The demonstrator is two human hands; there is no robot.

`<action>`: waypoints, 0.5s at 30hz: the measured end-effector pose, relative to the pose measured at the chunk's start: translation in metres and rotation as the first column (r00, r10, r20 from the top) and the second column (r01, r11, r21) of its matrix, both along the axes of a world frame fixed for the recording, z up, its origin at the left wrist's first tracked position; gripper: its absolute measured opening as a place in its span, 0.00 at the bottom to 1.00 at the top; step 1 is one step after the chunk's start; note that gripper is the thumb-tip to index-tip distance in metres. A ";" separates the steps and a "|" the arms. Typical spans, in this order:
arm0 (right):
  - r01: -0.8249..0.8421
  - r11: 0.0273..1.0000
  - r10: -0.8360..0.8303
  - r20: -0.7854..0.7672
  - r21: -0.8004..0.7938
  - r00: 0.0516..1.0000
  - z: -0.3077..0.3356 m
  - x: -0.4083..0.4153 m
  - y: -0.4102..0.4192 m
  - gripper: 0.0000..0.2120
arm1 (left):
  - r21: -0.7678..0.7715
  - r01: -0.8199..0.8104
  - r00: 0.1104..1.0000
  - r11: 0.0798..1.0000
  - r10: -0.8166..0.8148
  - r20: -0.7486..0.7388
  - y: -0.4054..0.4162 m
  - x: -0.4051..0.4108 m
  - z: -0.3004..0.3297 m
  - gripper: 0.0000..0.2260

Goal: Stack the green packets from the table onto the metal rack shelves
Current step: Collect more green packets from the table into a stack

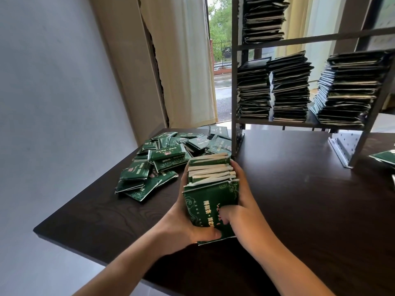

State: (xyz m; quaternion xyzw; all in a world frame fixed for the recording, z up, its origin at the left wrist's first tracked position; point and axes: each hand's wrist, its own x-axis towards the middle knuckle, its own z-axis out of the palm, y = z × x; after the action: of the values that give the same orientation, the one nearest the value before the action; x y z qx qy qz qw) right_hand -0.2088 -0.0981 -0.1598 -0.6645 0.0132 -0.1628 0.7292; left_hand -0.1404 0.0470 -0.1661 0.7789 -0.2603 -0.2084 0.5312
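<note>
A thick bundle of green packets [210,184] stands on edge above the dark table [299,199], squeezed between both hands. My left hand [186,225] grips its left side and near end, thumb under the front packet. My right hand [241,201] grips the right side, thumb pressed on the front packet's face. A loose heap of green packets [162,163] lies on the table's far left corner. The metal rack [237,82] stands at the back right, its lower shelf holding three tall stacks of packets [290,88]; another stack [264,18] sits on the shelf above.
A single green packet [384,157] lies at the table's right edge beside the rack's perforated foot [342,146]. Cream curtains [181,60] and an open window are behind the heap. A white wall is on the left, close to the table's left edge.
</note>
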 end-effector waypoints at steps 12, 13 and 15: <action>-0.033 0.999 0.036 -0.069 0.043 0.997 0.004 0.002 -0.006 0.41 | -0.189 0.049 0.952 0.981 -0.104 -0.288 0.004 0.008 0.034 0.25; -0.044 0.998 0.048 -0.074 0.047 0.996 0.006 0.002 -0.007 0.43 | -0.196 0.081 0.927 0.977 -0.146 -0.345 0.006 0.007 0.039 0.25; -0.080 0.994 0.086 -0.086 0.070 0.993 0.009 0.000 -0.010 0.46 | -0.136 0.137 0.894 0.981 -0.182 -0.410 0.009 0.007 0.043 0.27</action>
State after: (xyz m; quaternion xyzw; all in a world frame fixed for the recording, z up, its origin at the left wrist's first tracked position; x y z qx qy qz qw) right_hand -0.2086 -0.1081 -0.1504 -0.6465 0.0232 -0.1020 0.7557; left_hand -0.1335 0.0556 -0.1231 0.6630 -0.2131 -0.4004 0.5955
